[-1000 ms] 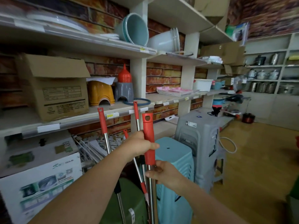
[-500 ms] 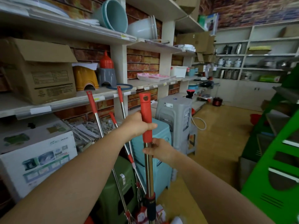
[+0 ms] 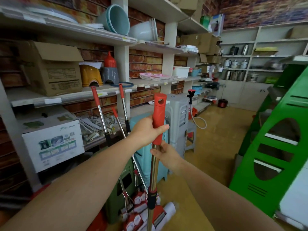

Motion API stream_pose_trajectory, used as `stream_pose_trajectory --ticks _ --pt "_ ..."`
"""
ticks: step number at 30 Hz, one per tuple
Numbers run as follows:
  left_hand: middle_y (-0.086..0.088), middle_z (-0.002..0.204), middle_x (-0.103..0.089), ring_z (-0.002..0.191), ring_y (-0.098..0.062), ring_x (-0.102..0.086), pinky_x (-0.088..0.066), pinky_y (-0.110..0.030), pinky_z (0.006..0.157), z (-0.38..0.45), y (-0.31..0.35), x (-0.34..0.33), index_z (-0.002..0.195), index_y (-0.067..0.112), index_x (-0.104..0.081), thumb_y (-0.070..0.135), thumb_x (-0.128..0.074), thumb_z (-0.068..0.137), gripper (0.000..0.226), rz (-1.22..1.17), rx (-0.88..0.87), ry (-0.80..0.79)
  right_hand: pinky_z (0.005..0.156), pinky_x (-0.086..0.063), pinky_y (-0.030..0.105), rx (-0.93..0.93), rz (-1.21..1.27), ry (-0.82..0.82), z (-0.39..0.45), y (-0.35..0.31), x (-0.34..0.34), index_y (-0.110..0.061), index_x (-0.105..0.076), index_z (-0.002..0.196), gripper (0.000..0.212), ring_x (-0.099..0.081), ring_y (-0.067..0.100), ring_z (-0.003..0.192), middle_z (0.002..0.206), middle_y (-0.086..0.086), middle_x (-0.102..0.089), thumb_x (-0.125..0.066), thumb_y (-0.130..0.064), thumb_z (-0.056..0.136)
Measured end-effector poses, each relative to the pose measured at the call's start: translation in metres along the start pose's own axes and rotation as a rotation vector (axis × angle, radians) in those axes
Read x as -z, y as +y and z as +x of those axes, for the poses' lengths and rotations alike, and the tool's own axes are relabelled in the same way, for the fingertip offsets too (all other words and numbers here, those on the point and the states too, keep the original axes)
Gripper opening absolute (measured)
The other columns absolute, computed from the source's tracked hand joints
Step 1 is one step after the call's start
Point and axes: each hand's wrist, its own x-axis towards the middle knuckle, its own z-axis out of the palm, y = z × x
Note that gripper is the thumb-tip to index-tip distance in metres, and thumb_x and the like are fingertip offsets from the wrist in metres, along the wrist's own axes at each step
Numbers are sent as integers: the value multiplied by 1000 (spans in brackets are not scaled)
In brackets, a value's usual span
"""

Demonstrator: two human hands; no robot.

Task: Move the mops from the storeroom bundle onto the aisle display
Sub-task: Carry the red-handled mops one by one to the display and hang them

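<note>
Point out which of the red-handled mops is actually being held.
The nearest mop, upright in front: the left hand grips its red handle and the right hand its steel pole. The other three lean against the shelf.

1. My left grip (image 3: 148, 130) wraps the red handle (image 3: 159, 117) of an upright mop.
2. My right grip (image 3: 164, 151) pinches its steel shaft (image 3: 154, 169) just below.
3. Three more mops (image 3: 106, 125) lean against the shelf (image 3: 70, 97), beside stacked stools (image 3: 176, 117).
</note>
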Motion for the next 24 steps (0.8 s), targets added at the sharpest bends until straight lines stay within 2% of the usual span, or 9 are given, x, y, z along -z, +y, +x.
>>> stream_pose_trajectory --ticks 4,8,11,13,16,18,20,22,24 --pt "1 93 -53 90 -18 -53 -36 -24 73 -32 18 9 108 15 -53 40 -57 88 32 66 -96 2 76 -43 32 44 -4 15 -38 -16 0 0 -49 111 25 -45 15 76 78 4 -45 -53 -17 92" --pt "-5 104 -59 98 -22 -56 -37 -25 76 -39 48 41 116 12 -53 42 -56 87 41 24 -158 84 77 -45 39 105 0 94 -53 -58 11 -4 -51 117 32 -49 21 84 93 26 -56 -55 -21 91" --pt "-4 107 -60 98 -21 -57 -40 -26 78 -38 74 70 118 14 -52 45 -55 87 44 -37 -216 153 75 -41 37 194 16 104 -59 -95 22 0 -51 115 34 -48 22 81 86 13 -50 -57 -22 90" --pt "-2 101 -59 95 -20 -57 -44 -29 80 -36 87 86 117 16 -53 45 -56 86 43 -94 -260 140 78 -42 40 226 29 126 -65 -114 29 1 -51 112 32 -49 23 82 88 12 -51 -57 -21 90" --pt "-4 102 -61 100 -25 -61 -51 -42 89 -33 102 96 107 21 -53 45 -59 85 33 -194 -332 84 81 -48 47 232 17 139 -79 -133 41 -12 -54 99 12 -53 23 84 87 11 -55 -57 -20 91" --pt "-6 102 -61 100 -26 -61 -51 -45 90 -33 110 96 101 23 -52 44 -61 84 28 -235 -356 41 74 -51 33 226 14 136 -93 -141 49 -21 -55 92 3 -59 14 80 84 2 -61 -55 -17 92" --pt "-6 102 -64 99 -25 -62 -51 -44 91 -32 116 93 92 26 -52 44 -62 83 23 -260 -383 -15 69 -50 23 182 -10 131 -107 -146 56 -16 -58 99 8 -63 12 79 89 2 -66 -56 -18 91" --pt "-5 101 -68 96 -24 -64 -51 -45 91 -34 122 87 85 30 -55 48 -65 77 22 -313 -423 -85 71 -51 27 116 -67 174 -122 -148 62 -8 -57 114 28 -65 24 88 103 11 -68 -57 -22 91" --pt "-4 94 -70 92 -25 -67 -53 -46 87 -35 129 80 79 28 -58 51 -66 73 26 -348 -477 -146 73 -51 28 66 -93 206 -140 -148 67 -10 -57 115 29 -63 31 93 108 14 -66 -57 -25 90"
